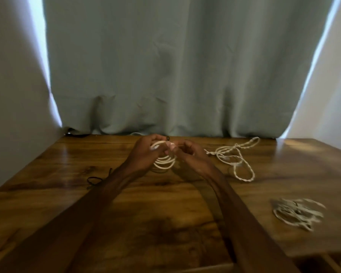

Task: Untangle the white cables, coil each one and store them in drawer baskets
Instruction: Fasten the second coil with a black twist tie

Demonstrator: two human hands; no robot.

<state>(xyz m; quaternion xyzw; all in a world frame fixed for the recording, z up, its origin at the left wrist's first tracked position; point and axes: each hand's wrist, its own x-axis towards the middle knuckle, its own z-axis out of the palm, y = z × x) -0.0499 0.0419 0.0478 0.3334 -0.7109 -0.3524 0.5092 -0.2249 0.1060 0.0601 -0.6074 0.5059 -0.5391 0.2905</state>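
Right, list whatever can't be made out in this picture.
Head view only:
- Cable coil: upper part hidden by left hand and right hand.
- Cable bundle, near right: motion-blurred, so tied or loose is unclear.
- Small black item on table: partly behind left forearm.
- Drawer baskets: none in frame.

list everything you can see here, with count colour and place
coiled cable: one, white, held up between both hands over the table's middle
loose cable: one, white, uncoiled, far right of the table
cable bundle: one, white, blurred, near right of the table
black tie: one, black, left of the table beside the left forearm
table: one, brown wood
curtain: one, grey-green, behind the table
left hand: one, gripping the coil
right hand: one, pinching the coil's top
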